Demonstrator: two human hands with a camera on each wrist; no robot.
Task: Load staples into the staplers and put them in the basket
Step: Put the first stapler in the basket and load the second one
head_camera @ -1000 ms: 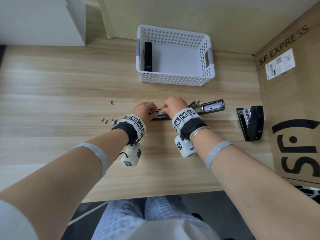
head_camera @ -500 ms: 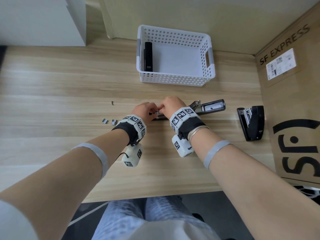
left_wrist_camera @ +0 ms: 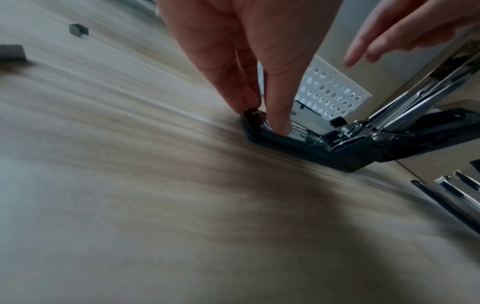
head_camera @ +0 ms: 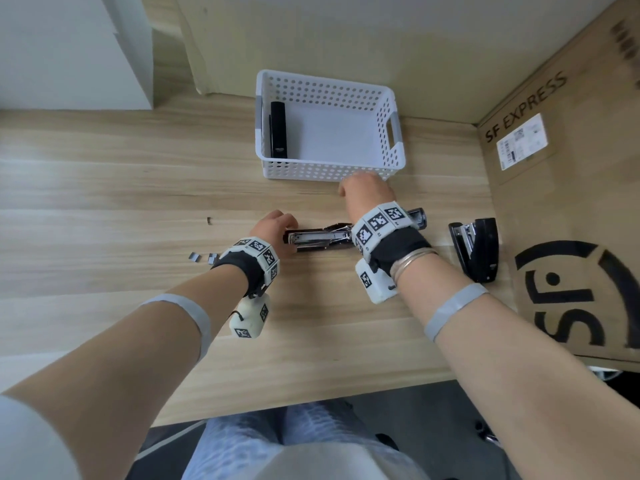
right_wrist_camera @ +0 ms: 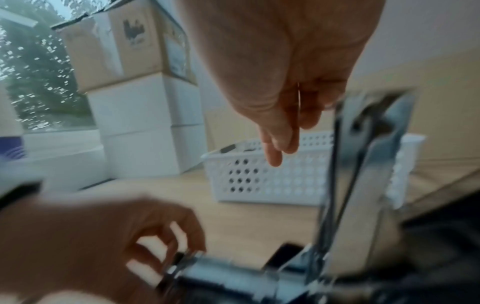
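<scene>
An open black stapler (head_camera: 320, 237) lies on the wooden desk (head_camera: 121, 188), its chrome magazine facing up and its top arm (right_wrist_camera: 363, 164) swung up and back to the right. My left hand (left_wrist_camera: 262, 120) pinches the stapler's front end (left_wrist_camera: 275, 136), thumb down on the magazine. My right hand (head_camera: 365, 190) hovers above the stapler near the basket front, fingers (right_wrist_camera: 279, 142) straight and holding nothing. The white perforated basket (head_camera: 394, 133) holds one closed black stapler (head_camera: 278, 133) along its left wall. Another black stapler (head_camera: 478, 247) lies open to the right.
Small loose staple strips (head_camera: 195, 257) lie on the desk left of my left wrist, with another bit (head_camera: 209, 220) farther back. A large cardboard box (head_camera: 571, 202) walls off the right side. White boxes (head_camera: 69, 50) stand at the back left.
My right hand has let go at the stapler's magazine and lifted up and back toward the basket. My left hand has stayed at the stapler's front end.
</scene>
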